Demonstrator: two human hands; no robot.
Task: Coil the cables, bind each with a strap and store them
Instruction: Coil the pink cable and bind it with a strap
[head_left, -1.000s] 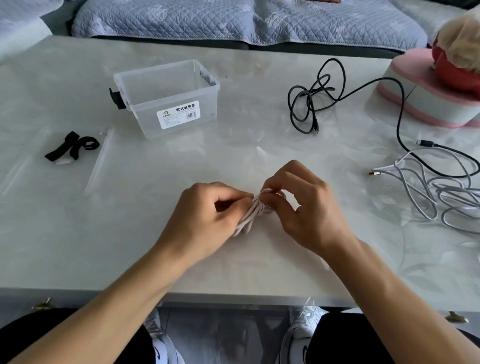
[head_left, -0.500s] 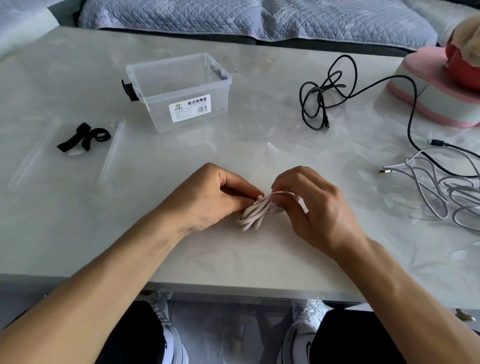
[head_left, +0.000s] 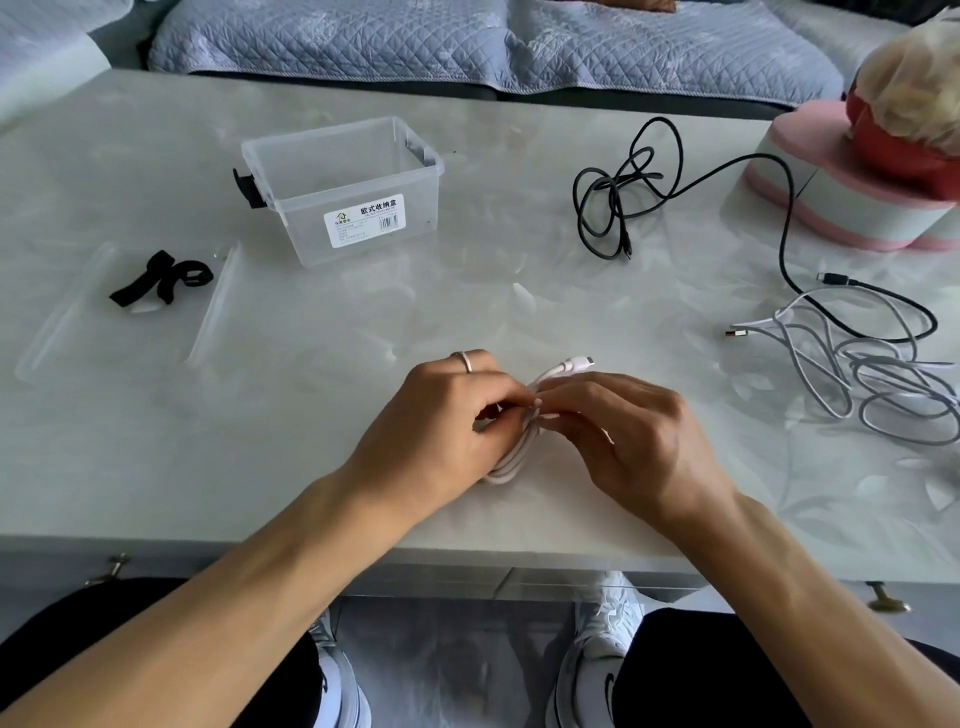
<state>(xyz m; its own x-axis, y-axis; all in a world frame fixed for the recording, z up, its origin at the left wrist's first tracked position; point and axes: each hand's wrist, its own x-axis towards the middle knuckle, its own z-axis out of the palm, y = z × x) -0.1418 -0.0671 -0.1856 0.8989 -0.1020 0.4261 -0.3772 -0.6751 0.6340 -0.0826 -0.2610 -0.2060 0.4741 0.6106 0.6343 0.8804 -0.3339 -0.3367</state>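
Both hands meet at 6 o'clock of the table (head_left: 218, 467), near its front edge. Left hand (head_left: 441, 431), ring on one finger, fingers curled, pinches the coiled white cable (head_left: 511, 457) from the left; right hand (head_left: 628, 441) pinches the same bundle from the right, fingertips of the two hands touching over it. Coil lies on the tabletop between the hands, its lower loops showing under the left palm, one white plug (head_left: 574, 364) poking out at 12 o'clock of the hands. Clear storage box (head_left: 343, 192), labelled, open top, sits at 11 o'clock, well apart from the hands. Black straps (head_left: 161, 278) lie at 9 to 10 o'clock on a clear plastic bag (head_left: 67, 322). Loose black cable (head_left: 618, 192) at 1 o'clock, trailing right past a pink-and-white heart-shaped box (head_left: 841, 208). Tangled loose white cable (head_left: 878, 374) at 3 o'clock, its USB end pointing left. Whether a strap is on the coil: cannot tell.
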